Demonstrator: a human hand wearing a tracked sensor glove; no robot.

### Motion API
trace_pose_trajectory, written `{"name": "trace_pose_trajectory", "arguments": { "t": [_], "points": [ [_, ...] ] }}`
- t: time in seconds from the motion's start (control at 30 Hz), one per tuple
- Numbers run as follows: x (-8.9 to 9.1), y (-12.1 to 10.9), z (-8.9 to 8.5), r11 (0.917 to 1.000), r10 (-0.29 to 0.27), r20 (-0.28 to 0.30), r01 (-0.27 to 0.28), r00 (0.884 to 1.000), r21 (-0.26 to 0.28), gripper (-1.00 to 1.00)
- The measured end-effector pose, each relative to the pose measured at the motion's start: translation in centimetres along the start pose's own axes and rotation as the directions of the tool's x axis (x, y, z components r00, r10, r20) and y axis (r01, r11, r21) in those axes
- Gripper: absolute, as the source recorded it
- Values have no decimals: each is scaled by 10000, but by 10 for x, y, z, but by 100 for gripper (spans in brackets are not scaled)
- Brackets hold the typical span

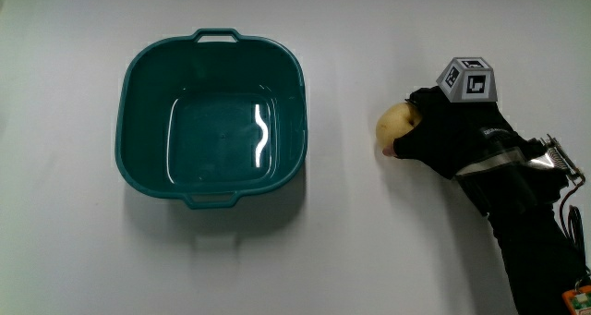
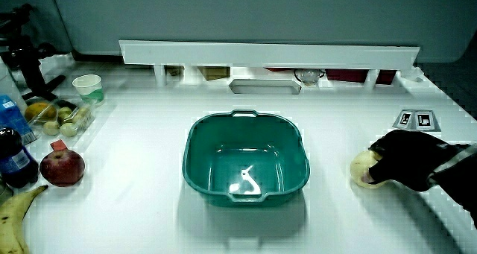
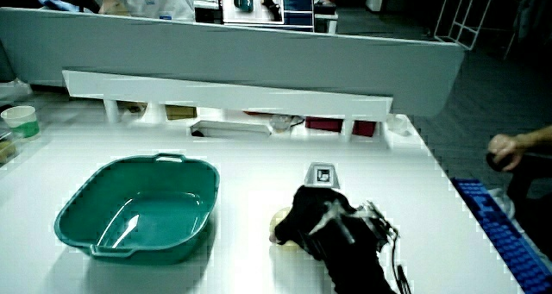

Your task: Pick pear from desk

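I see the hand (image 1: 452,130) resting on the white tabletop (image 1: 351,260), its grip wrapped around the pale pear (image 1: 395,126), which sits on the tabletop beside the teal basin (image 1: 211,117). In a side view an apple (image 2: 62,167) and a banana (image 2: 16,217) lie near the tabletop's edge.

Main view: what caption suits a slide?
Black-gloved hand grasping a pale yellow pear beside an empty teal plastic basin.

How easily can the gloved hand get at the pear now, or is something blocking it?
Probably yes, easily: the hand already lies on the pear, fingers curled around it. The teal basin stands apart beside them, and nothing lies between.
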Motion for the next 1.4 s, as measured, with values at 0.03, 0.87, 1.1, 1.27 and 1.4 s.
{"name": "trace_pose_trajectory", "arguments": {
  "t": [0.03, 0.87, 1.1, 1.27, 1.4],
  "points": [
    [1, 3, -1, 9999, -39, -6, 39, 10000, -136, 0],
    [4, 19, -4, 9964, 529, -400, -501, 9978, 682, 32],
    [3, 19, -4, 9948, 636, -486, -594, 9968, 825, 55],
    [2, 18, -3, 9938, 695, -493, -649, 9964, 900, 71],
    [3, 19, -4, 9908, 711, -539, -643, 9960, 1188, 84]
  ]
}}
